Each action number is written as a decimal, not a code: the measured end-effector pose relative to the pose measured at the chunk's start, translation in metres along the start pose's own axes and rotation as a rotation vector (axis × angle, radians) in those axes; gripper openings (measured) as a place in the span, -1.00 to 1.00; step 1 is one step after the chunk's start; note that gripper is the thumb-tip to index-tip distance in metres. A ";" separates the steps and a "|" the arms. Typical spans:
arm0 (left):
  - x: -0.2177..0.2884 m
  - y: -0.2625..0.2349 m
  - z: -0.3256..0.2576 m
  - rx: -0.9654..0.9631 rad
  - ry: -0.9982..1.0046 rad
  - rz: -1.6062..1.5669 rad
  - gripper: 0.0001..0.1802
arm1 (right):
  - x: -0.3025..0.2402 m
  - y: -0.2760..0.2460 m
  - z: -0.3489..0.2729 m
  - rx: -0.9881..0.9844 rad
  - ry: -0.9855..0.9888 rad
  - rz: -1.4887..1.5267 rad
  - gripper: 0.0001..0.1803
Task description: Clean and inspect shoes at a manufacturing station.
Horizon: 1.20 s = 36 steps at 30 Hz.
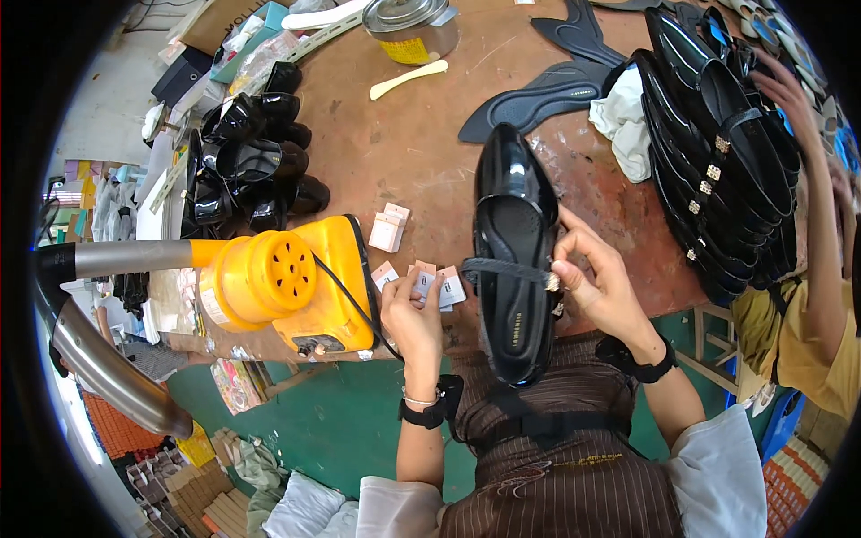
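A black patent shoe (pixel 517 260) with a pointed toe and a strap across it is upright in my right hand (pixel 596 273). Thumb and fingers pinch the strap's end, by its sparkly buckle. To its left, my left hand (pixel 413 318) has its fingertips closed at a small white card (pixel 425 282) with a pink edge, just over the table. Similar cards (pixel 453 289) lie beside those fingers. A little farther off sits a small stack of cards (pixel 389 226).
A yellow machine (pixel 332 278) with a metal pipe stands on the brown table (pixel 395 143) at left. Black shoes (pixel 247 161) are heaped behind it; more strapped shoes (pixel 717 170) are stacked at right. Dark insoles (pixel 538 94), a tin (pixel 413 31) and another person's arm (pixel 812 197) are around.
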<state>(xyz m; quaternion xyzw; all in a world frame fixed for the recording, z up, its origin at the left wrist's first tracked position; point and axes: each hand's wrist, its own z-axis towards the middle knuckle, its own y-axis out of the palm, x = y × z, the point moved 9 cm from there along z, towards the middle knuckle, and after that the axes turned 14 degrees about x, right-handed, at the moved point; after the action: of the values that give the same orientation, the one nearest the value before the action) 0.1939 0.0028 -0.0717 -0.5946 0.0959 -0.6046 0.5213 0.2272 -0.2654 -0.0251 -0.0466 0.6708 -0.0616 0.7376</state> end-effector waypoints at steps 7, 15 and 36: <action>0.010 -0.006 -0.004 0.073 0.195 -0.026 -0.79 | 0.017 -0.035 -0.002 0.078 0.081 0.113 -0.82; 0.006 -0.030 0.004 0.213 0.149 -0.012 -0.87 | -0.047 -0.055 -0.015 0.338 0.080 0.039 -0.87; 0.098 -0.087 -0.040 -0.080 -0.299 -0.867 -0.81 | -0.111 0.034 -0.037 0.046 -0.236 -0.131 -0.88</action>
<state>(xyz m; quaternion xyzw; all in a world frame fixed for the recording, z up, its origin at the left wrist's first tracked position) 0.1411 -0.0521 0.0419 -0.6800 -0.2147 -0.6704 0.2051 0.1808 -0.2140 0.0750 -0.0803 0.5733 -0.1192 0.8066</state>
